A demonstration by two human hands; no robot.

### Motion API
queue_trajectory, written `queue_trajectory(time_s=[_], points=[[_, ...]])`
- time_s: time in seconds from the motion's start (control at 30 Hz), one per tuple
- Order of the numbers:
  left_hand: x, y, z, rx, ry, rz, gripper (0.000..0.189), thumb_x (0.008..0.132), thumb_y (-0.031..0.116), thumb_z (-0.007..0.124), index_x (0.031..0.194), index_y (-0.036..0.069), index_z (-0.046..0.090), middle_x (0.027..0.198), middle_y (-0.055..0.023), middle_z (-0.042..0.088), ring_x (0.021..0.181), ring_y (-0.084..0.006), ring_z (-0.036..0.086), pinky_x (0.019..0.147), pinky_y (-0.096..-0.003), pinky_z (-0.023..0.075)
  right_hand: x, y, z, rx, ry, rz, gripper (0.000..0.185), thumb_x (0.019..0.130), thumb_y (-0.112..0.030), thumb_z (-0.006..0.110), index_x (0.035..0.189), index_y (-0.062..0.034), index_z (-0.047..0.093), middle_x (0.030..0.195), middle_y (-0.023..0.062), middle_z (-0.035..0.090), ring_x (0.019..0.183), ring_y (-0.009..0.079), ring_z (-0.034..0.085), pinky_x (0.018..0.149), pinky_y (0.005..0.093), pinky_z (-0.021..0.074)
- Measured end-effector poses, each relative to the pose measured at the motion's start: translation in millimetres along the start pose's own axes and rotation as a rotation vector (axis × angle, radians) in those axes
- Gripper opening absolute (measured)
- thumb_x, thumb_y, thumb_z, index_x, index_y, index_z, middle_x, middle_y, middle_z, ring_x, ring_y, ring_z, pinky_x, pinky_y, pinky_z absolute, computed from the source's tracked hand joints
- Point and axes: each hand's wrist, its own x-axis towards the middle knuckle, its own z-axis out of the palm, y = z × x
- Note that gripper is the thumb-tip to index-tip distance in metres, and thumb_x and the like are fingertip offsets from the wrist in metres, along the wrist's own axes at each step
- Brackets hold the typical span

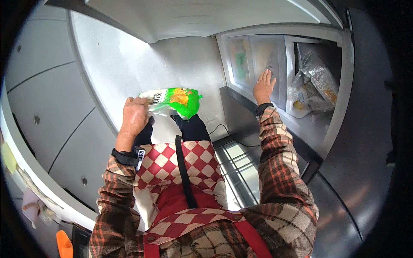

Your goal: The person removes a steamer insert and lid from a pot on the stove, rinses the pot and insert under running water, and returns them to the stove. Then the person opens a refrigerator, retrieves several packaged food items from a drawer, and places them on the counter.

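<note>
My left hand [135, 113] grips the gathered end of a green and white plastic food package [180, 100]. Pictures of yellow food and printed writing show on it, and it hangs in front of my legs. To the right, my right hand [264, 85] has its fingers extended at the front of a frosted translucent freezer drawer [251, 58]. Whether the palm presses on it I cannot tell. Dim coloured packages show through that drawer. Beside it, an open compartment [298, 111] holds a clear plastic bag [306, 93] and a silvery bag [321, 72].
An open refrigerator door [193, 16] spans the top of the view. Dark cabinet panels [358, 129] stand at the right. A thin black cable [222, 126] crosses near my feet. Light-topped counter [55, 193] and grey drawer fronts [61, 129] curve along the left.
</note>
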Motion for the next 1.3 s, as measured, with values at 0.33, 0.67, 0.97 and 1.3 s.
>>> queue_trajectory(time_s=[0.33,0.67,0.97,1.3], points=[[52,31,68,0.101,-0.036,0.009,0.027,0.060,0.003,0.063,0.087,0.006,0.068,0.093,-0.0069,0.066,0.083,-0.0257,0.060,0.074,-0.0371,0.0430,44,-90,83,2.724,-0.288,0.291,0.038,0.084,-0.019,0.064,0.116,-0.0046,0.050,0.117,0.0081,0.053,0.115,0.0264,0.049,0.094,0.0382,0.0417],[44,28,75,0.350,-0.034,0.099,0.023,0.062,0.005,0.066,0.085,0.010,0.068,0.091,-0.0021,0.066,0.082,-0.0224,0.060,0.070,-0.0349,0.0441,118,-100,73,3.746,0.135,0.563,0.023,0.080,-0.011,0.061,0.099,-0.0051,0.049,0.111,0.0068,0.053,0.094,0.0172,0.054,0.075,0.0289,0.0447],[41,20,46,0.493,-0.083,0.180,0.019,0.062,0.001,0.063,0.080,0.008,0.067,0.090,-0.0003,0.065,0.080,-0.0199,0.057,0.077,-0.0345,0.0410,70,-192,-12,3.831,-0.251,0.282,0.026,0.085,-0.026,0.064,0.100,-0.0085,0.051,0.096,0.0032,0.053,0.075,0.0156,0.051,0.066,0.0261,0.0437],[55,2,51,0.523,-0.096,0.231,0.017,0.064,0.002,0.061,0.079,0.008,0.066,0.089,0.0001,0.065,0.080,-0.0193,0.058,0.077,-0.0349,0.0416,46,-221,-30,3.757,-0.575,0.104,0.035,0.086,-0.037,0.064,0.105,-0.0107,0.049,0.094,0.0030,0.054,0.073,0.0157,0.051,0.062,0.0270,0.0419]])
